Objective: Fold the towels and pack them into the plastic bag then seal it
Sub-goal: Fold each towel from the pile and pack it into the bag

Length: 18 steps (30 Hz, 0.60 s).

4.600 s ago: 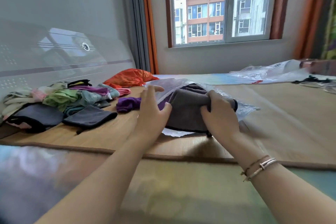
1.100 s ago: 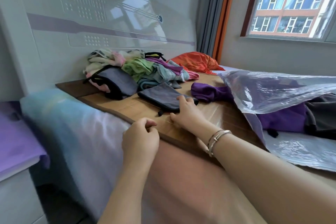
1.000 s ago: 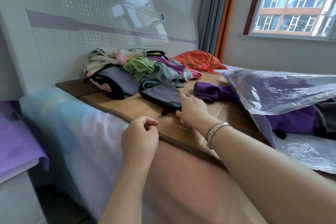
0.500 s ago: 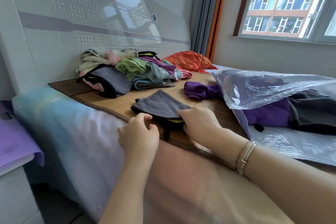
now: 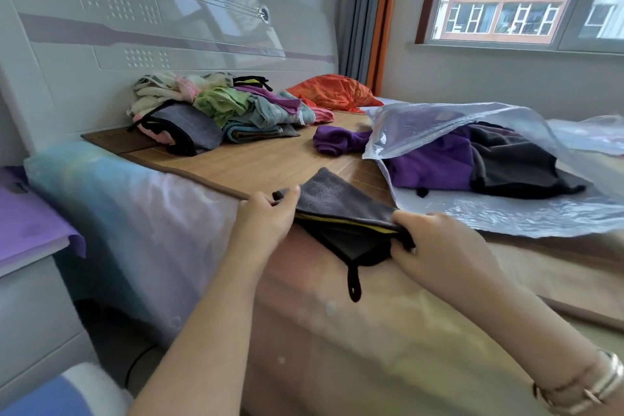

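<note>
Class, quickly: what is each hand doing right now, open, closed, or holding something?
Left hand: pinches the left end of the grey towel.
Right hand: its grip is closed on the towel's right end.

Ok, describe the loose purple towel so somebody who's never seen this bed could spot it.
Start at the bamboo mat on the bed, between the towel pile and the plastic bag. The purple towel lies crumpled at the bag's mouth, the only purple one outside bag and pile.
</note>
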Tool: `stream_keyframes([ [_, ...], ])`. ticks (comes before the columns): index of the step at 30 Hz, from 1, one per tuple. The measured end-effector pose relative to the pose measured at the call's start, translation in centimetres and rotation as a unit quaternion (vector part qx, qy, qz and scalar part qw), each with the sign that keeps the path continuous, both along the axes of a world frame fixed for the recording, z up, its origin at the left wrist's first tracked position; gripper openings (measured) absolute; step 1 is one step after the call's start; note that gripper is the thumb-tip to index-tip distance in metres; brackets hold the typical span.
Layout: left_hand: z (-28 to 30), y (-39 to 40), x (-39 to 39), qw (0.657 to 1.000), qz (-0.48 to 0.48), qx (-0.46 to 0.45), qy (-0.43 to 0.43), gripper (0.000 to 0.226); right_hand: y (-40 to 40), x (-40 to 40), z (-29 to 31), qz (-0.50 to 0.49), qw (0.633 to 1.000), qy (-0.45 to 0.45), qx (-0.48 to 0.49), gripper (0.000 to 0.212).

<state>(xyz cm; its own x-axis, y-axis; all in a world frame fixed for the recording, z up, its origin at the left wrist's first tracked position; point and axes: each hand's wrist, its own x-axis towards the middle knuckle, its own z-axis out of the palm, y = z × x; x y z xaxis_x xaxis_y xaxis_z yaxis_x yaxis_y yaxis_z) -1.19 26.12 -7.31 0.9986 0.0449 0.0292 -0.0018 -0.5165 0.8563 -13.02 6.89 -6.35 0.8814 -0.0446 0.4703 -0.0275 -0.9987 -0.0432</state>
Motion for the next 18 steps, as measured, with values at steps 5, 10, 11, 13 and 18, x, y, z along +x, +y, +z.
stream_keyframes([
  [5,0.1,-0.9,0.2,0.999,0.004,-0.027,-0.034,0.019,-0.6,-0.8,-0.8,0.04,0.998,-0.023,0.047,0.022],
  [10,2.2,-1.8,1.7,0.99,-0.023,-0.035,-0.136,0.007,-1.5,0.3,0.0,0.14,0.983,0.017,0.119,0.021],
  [11,2.5,-2.1,2.1,0.987,-0.04,-0.038,-0.149,0.007,-1.7,0.5,0.1,0.157,0.979,0.02,0.131,0.014],
  [13,2.8,-3.0,3.1,0.981,-0.077,-0.066,-0.166,0.005,-2.0,1.0,-0.1,0.165,0.976,-0.005,0.14,0.004],
  [18,2.3,-3.7,5.5,0.972,-0.067,-0.121,-0.19,0.007,-1.4,2.1,-1.2,0.152,0.979,-0.121,0.057,0.019],
])
